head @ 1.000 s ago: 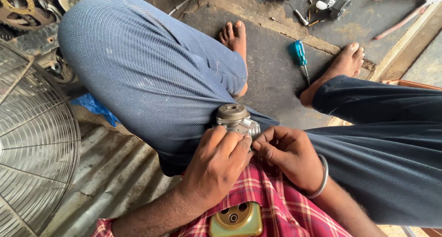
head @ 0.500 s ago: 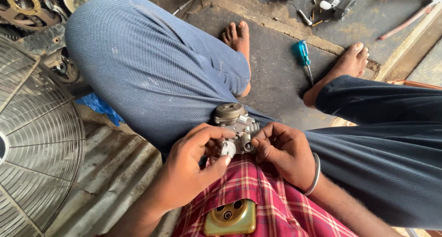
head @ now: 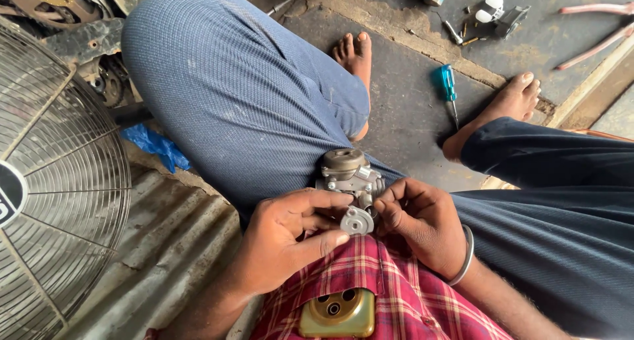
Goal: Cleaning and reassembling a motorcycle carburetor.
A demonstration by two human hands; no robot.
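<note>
I see left hand (head: 290, 241) pinching small metal part (head: 356, 220) | right hand (head: 422, 221) fingers curled, gripping carburetor (head: 350, 175) | screwdriver (head: 449, 89) far right on floor

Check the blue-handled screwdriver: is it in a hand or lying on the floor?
Lying on the floor. The screwdriver rests flat between the bare feet, while left hand and right hand hold the metal part.

Dark, stained concrete floor (head: 409, 96) is shown under even daylight. A wire-guarded fan (head: 53, 201) is set at the left, beside corrugated metal sheeting (head: 165, 247). A blue-handled screwdriver (head: 449, 89) and pink-handled pliers (head: 594, 30) (upper right) are laid on the floor.
</note>
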